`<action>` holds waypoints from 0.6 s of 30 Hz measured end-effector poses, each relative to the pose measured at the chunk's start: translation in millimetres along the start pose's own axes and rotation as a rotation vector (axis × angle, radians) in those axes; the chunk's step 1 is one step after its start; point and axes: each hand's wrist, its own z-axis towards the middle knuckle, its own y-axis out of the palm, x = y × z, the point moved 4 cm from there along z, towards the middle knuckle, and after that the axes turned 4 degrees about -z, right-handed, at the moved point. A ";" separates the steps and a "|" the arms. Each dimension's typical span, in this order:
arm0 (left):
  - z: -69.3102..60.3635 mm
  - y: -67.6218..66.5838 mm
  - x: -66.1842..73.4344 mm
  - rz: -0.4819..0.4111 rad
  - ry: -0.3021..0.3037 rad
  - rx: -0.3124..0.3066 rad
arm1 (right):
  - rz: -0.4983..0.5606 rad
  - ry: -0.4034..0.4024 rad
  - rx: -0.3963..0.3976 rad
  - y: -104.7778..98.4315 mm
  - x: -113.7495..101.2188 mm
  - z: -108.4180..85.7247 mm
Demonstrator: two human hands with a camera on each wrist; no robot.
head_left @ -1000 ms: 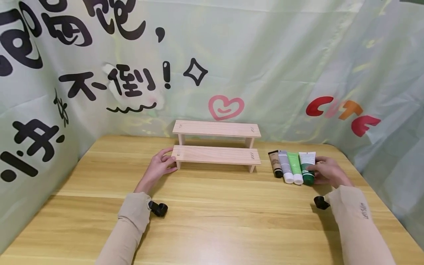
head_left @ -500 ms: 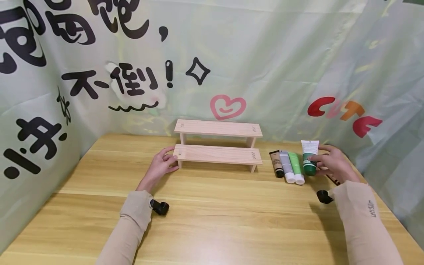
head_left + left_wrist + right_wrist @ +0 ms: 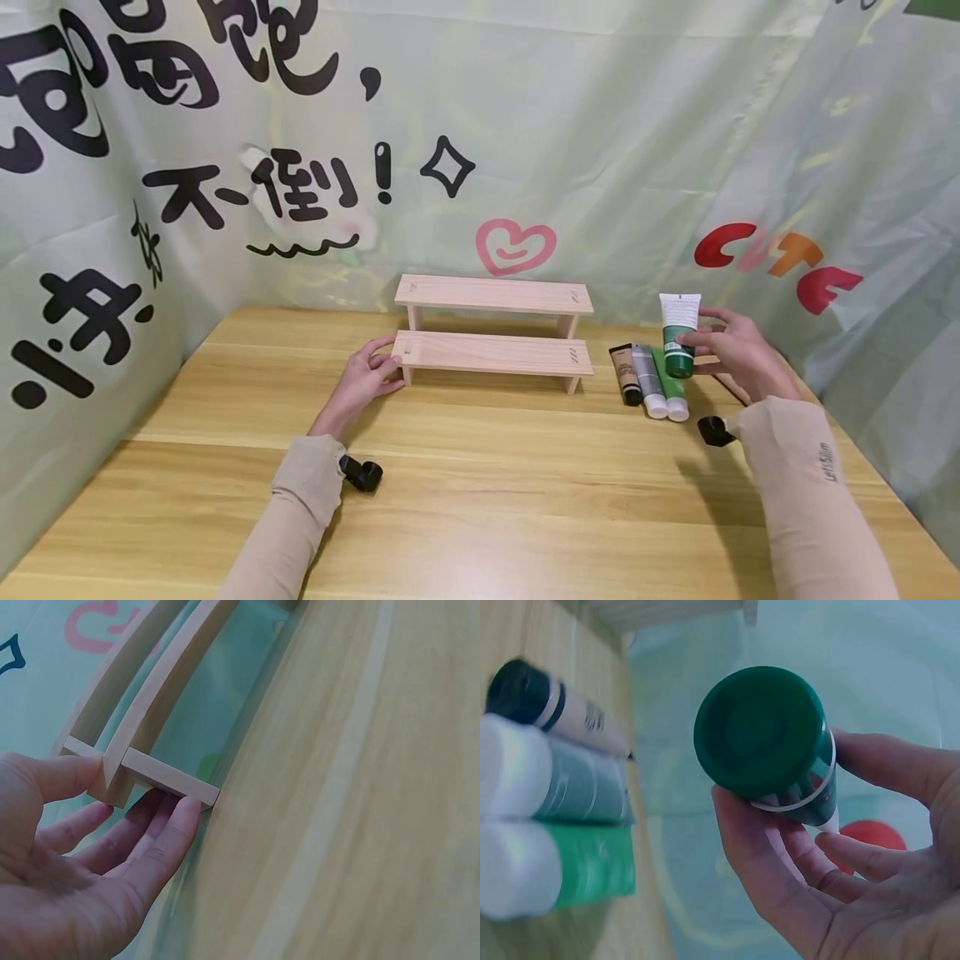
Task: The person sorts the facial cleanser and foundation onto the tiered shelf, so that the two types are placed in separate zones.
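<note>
My right hand (image 3: 738,350) holds a white-and-green squeeze tube (image 3: 681,337) above the table, dark green cap down, between thumb and fingers. In the right wrist view the tube's round cap (image 3: 757,731) faces the camera. Below and left of it lie three more tubes side by side: a tan one with a black cap (image 3: 626,371), a grey-lilac one (image 3: 647,375) and a bright green one (image 3: 667,385), partly covered. At the left end of a two-step wooden shelf (image 3: 491,352), my left hand (image 3: 362,385) grips the lower step, thumb on the board and fingertips against its leg (image 3: 169,778).
The shelf's upper step (image 3: 491,293) stands at the back, close to the printed cloth backdrop (image 3: 637,167). A thin brown, dark-edged item (image 3: 731,388) lies mostly hidden behind the right hand. The wooden table (image 3: 480,492) extends toward the front.
My right hand has lifted the white-and-green tube from the right end of the row, then moved it up and slightly left over the bright green tube. My left hand has stayed on the shelf.
</note>
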 end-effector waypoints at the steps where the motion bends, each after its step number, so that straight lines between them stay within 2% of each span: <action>1: 0.0 0.1 0.1 -0.002 -0.003 0.000 | 0.002 -0.006 0.004 1.5 -2.3 0.2; 18: -1.8 1.9 0.1 0.010 0.030 0.035 | 0.057 -0.076 0.021 28.0 -42.9 8.3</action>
